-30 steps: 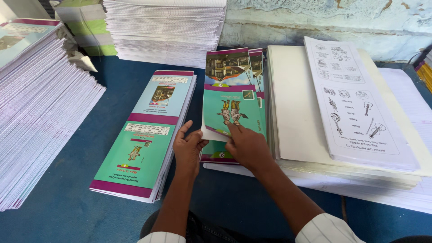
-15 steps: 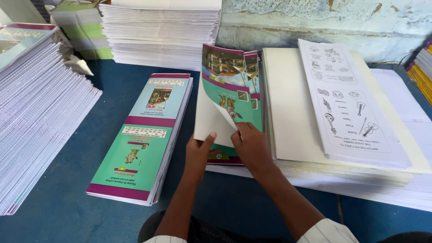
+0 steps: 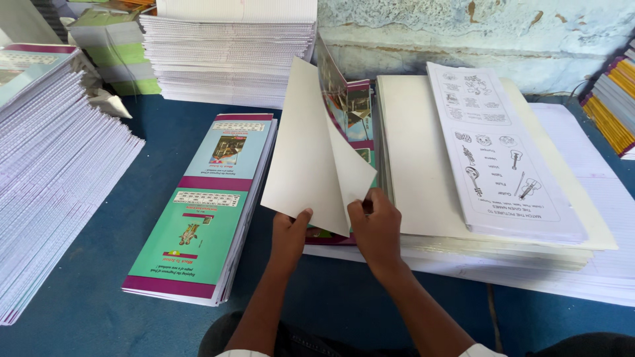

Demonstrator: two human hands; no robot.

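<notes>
The left hand (image 3: 289, 233) pinched the lower edge of a cover sheet (image 3: 311, 145) — lifted nearly upright, blank side outward — over the pile of printed covers (image 3: 354, 109) on the blue table (image 3: 99, 264). The right hand (image 3: 377, 225) gripped the same sheet's near corner, fingers closed on it. A finished stack of green covers (image 3: 198, 211) lay just beside, to the left.

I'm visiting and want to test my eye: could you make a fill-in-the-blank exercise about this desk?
1. Both hands, the left hand and the right hand, lift a cover sheet whose underside is plain ____.
2. The table surface is ____.
3. The worksheet with guitar drawings lies to the ____ of the hands.

Missing words: white; blue; right
</notes>
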